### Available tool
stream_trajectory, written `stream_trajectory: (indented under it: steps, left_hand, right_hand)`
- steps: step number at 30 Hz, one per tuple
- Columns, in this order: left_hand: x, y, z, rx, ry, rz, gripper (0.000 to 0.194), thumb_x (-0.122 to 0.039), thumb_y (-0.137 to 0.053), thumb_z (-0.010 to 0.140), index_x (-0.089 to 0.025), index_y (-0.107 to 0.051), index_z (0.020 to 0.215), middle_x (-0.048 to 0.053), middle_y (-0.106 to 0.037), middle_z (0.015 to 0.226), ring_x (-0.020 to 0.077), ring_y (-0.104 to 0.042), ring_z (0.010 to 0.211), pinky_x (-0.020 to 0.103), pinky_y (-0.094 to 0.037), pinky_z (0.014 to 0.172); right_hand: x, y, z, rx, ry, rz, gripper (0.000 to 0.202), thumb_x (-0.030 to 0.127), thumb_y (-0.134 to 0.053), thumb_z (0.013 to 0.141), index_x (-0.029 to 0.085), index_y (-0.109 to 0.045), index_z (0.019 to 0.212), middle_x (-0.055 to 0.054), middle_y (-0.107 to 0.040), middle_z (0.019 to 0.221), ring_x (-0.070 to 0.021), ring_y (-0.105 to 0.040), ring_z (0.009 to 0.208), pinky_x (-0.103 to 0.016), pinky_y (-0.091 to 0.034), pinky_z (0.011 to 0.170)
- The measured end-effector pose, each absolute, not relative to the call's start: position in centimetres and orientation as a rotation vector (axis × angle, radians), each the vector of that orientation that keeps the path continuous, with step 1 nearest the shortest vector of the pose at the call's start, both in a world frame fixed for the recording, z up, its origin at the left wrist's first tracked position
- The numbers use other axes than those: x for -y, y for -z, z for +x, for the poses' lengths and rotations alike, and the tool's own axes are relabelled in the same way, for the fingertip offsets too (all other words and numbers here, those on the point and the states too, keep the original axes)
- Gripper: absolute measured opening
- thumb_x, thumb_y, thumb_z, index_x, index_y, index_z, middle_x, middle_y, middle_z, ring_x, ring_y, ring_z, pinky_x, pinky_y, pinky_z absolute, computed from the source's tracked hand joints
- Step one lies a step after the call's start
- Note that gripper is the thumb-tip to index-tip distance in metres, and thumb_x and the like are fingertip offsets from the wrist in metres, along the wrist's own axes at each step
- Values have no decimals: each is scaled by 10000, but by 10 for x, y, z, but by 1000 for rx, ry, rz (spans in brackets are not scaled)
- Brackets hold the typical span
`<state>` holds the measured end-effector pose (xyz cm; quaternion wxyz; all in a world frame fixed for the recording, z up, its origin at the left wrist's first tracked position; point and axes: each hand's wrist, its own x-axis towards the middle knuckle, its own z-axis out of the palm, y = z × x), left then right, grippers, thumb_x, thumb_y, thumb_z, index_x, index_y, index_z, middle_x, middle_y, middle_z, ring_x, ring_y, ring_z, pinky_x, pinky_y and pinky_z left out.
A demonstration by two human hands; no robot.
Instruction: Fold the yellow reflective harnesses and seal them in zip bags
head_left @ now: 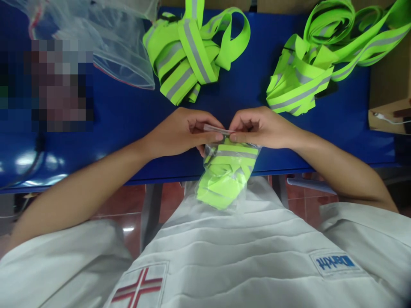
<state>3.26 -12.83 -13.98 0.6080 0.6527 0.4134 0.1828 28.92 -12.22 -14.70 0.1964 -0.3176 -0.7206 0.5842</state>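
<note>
A clear plastic zip bag [239, 205] hangs over the table's front edge, just above my lap. Inside it lies a folded neon-yellow strap [221, 184] with a grey reflective stripe. My left hand [189, 132] pinches the bag's top edge between thumb and fingers. Close beside it, my right hand [258, 127] pinches the same edge, thumb in front. The fingertips of both hands nearly meet at the bag's mouth; whether the seal is closed there cannot be made out.
On the blue table [244, 96] lie two bundles of neon straps, a left bundle [192, 55] and a right bundle [298, 81]. Clear plastic bags [122, 51] are heaped at the back left. A cardboard box [390, 90] with a white cable [390, 119] stands at the right.
</note>
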Motion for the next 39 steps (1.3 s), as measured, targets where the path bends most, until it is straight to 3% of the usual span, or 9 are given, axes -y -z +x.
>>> stream_trajectory:
  steps: [8,14,20,29,39]
  left_hand:
    - [134,133,30,-905,-417,1455,370,-477,-873,820,-161,-819,1005,36,-798,837,175,-765,712,217,-623,624]
    - [135,134,33,-896,-410,1471,352,-486,-866,831,-166,-827,974,20,-788,799,152,-740,668,205,-612,621]
    - [133,138,30,-885,-423,1471,348,-482,-826,877,-186,-821,1060,25,-816,895,148,-754,704,202,-631,635]
    - [137,137,30,-937,-499,1552,303,-472,-785,907,-195,-814,1026,18,-806,849,150,-755,676,203,-618,618]
    - [137,138,30,-953,-510,1598,271,-467,-765,925,-203,-807,965,11,-818,860,137,-761,682,174,-600,636]
  right_hand:
    - [124,142,288,1991,-1724,-933,301,445,-810,913,174,-718,1006,-19,-745,868,-145,-666,767,-237,-500,626]
    - [128,146,285,2053,-1552,-910,241,397,-749,959,166,-694,923,3,-702,790,-112,-606,688,-222,-440,592]
    - [130,143,285,2133,-1426,-925,156,314,-718,975,160,-701,956,35,-631,687,-88,-524,598,-216,-360,548]
    - [126,148,290,2124,-1461,-917,276,435,-751,962,163,-750,1008,-15,-735,809,-126,-634,696,-231,-445,609]
    - [129,146,285,2081,-1469,-915,276,440,-738,969,165,-754,985,-17,-733,808,-121,-610,679,-238,-455,612]
